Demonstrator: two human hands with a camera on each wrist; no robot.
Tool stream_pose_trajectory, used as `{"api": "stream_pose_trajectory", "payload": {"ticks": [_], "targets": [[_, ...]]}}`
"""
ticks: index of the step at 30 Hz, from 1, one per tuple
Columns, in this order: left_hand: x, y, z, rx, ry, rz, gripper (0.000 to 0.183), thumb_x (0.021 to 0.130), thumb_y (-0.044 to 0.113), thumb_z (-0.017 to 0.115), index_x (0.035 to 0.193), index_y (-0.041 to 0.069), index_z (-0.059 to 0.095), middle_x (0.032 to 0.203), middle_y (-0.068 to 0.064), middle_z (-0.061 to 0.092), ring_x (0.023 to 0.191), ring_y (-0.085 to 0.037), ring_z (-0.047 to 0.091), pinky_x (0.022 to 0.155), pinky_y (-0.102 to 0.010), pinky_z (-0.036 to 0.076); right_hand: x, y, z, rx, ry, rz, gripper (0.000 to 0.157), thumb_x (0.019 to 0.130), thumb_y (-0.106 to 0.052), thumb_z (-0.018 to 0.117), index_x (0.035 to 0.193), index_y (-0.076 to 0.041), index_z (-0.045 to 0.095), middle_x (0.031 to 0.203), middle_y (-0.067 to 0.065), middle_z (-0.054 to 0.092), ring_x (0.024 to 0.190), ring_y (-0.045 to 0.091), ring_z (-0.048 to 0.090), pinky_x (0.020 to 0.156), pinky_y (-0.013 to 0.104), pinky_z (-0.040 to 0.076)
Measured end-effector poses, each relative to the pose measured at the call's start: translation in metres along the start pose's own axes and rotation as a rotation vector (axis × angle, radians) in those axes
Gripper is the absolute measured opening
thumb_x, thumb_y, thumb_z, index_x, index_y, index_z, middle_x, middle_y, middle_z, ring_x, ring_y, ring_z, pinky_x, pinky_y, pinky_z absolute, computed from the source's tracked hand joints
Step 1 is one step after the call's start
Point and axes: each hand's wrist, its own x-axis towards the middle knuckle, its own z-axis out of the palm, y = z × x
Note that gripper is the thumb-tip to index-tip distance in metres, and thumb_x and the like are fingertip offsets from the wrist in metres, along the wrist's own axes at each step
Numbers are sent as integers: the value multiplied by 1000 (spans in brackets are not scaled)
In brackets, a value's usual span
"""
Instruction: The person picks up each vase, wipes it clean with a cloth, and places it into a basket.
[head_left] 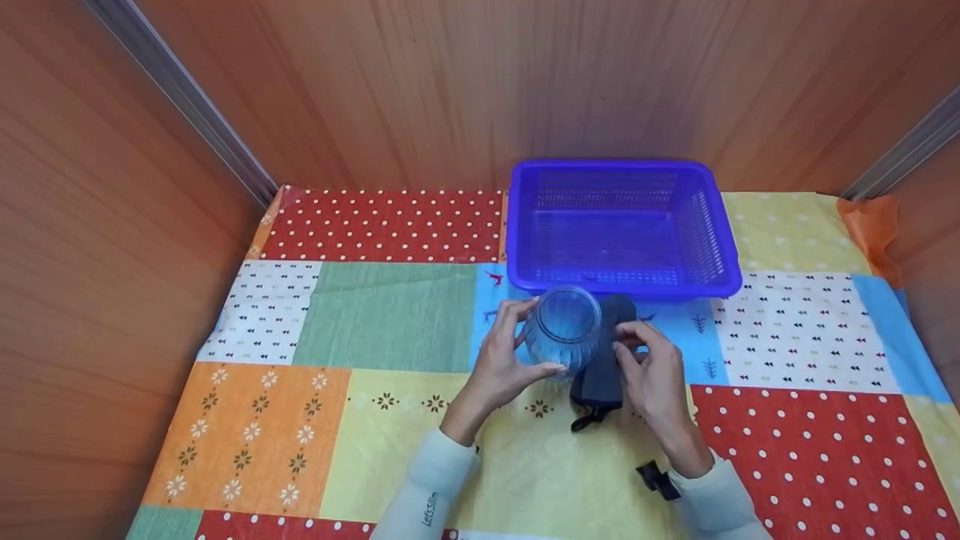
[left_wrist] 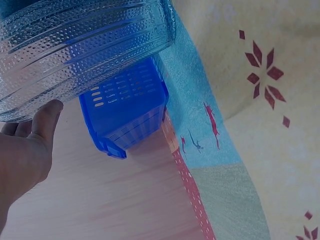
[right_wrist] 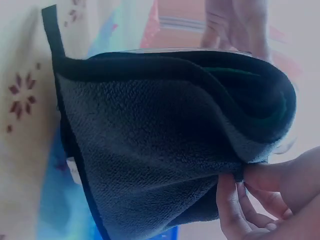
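Head view: near purple basket (head_left: 622, 290), glass jar (head_left: 566, 346) is gripped by left hand (head_left: 501, 367); dark cloth (head_left: 601, 379) is pinched by right hand (head_left: 658, 381).

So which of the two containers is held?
The clear ribbed glass jar, gripped by the left hand; the blue-purple rectangular plastic basket stands unheld.

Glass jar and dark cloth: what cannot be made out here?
Left wrist view: part of the jar, cut by the top edge.
Right wrist view: most of the jar, hidden behind the cloth.
Same view: some of the cloth, cut by the bottom edge.
Same view: any print on the white label, too small.
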Motion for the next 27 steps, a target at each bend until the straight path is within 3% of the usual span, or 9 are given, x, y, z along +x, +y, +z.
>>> {"api": "stream_pose_trajectory", "payload": {"ticks": [9, 14, 17, 27], "targets": [[1, -1, 1, -2, 1, 30, 94, 77, 22, 98, 155, 12, 45, 148, -8, 48, 140, -28, 50, 109, -48, 53, 2, -21, -8, -11, 8, -41, 14, 97, 9, 69, 111, 6, 73, 99, 15, 70, 93, 28, 68, 79, 10, 53], [2, -1, 1, -3, 8, 46, 94, 77, 23, 98, 155, 13, 46, 146, -7, 48, 139, -27, 51, 108, -49, 53, 2, -28, -11, -8, -24, -42, 17, 97, 8, 69, 114, 7, 72, 103, 17, 70, 95, 30, 69, 85, 33, 64], [1, 0, 0, 0, 8, 43, 94, 77, 22, 98, 155, 13, 46, 145, -7, 49, 139, -27, 51, 108, -49, 53, 2, -30, -12, -15, -46, -43, 19, 96, 10, 69, 115, 8, 71, 104, 19, 69, 96, 33, 69, 87, 48, 63], [0, -1, 0, 3, 6, 36, 93, 78, 23, 97, 155, 12, 45, 146, -8, 49, 139, -28, 52, 109, -50, 53, 5, -25, -10, -52, -52, -54, 18, 95, 12, 69, 112, 7, 72, 100, 18, 70, 91, 32, 69, 84, 52, 64]]}}
